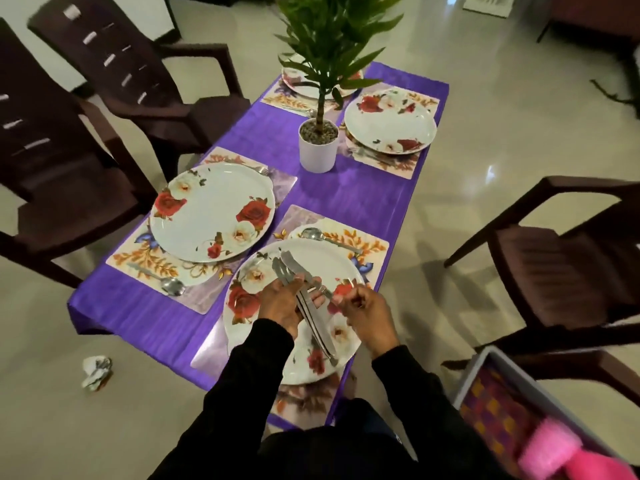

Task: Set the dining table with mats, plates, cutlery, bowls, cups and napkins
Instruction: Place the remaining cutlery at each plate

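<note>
Cutlery step: my left hand (282, 303) clasps a bundle of knives (304, 299) over the nearest plate (242, 327); my right hand (363, 315) pinches one knife, which I judge goes beside that plate next.

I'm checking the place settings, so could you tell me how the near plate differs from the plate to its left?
The near plate lies under both hands and the knives; the left plate is uncovered. The near plate's spoon lies beyond it, while the left plate's spoon lies nearer the camera. Both are white, rose-patterned, on floral mats.
</note>
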